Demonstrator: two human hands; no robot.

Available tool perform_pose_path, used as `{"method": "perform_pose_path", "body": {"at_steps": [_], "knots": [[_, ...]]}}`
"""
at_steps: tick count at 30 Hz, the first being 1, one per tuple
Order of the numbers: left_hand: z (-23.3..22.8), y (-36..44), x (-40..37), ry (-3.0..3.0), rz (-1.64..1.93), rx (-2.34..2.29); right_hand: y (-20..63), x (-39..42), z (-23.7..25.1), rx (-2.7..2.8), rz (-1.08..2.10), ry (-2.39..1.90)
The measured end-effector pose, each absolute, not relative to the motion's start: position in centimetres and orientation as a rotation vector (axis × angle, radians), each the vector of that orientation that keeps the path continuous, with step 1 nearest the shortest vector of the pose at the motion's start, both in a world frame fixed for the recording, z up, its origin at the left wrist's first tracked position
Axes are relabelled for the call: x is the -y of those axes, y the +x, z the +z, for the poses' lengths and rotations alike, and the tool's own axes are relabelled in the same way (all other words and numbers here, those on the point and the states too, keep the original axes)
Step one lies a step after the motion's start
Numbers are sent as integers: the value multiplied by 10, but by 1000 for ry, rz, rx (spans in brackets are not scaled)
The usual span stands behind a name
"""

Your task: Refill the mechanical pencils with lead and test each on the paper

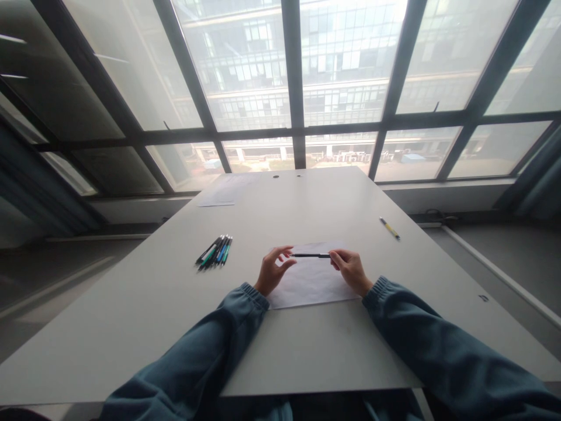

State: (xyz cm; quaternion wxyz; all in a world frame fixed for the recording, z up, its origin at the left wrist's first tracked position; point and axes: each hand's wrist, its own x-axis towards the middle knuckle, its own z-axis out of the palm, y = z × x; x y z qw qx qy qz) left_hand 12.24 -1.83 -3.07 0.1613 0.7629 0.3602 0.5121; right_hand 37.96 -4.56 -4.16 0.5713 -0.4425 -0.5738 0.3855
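A black pen [310, 255] lies level across the view, above a sheet of white paper [315, 287]. My right hand [349, 269] is closed on the pen's right end, thumb and fingers pinching it. At the pen's other end is my left hand [274, 270], its thumb and fingers apart with a gap between them. The left fingertips are close to the pen's tip; whether they touch it I cannot tell. Both hands are over the paper, partly covering its side edges.
A bunch of several pens [214, 252], black, green and blue, lies to the left on the white table [175, 333]. A yellow and black pen [390, 228] is near the right edge. Another paper sheet [221, 193] lies at the far left, before large windows [342, 64].
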Motion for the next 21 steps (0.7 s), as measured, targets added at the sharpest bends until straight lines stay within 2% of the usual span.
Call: {"method": "perform_pose_path", "body": {"at_steps": [21], "knots": [[-29,123,19,2235,1450,-1005,379,45,-41,1348,887,-1048]]}}
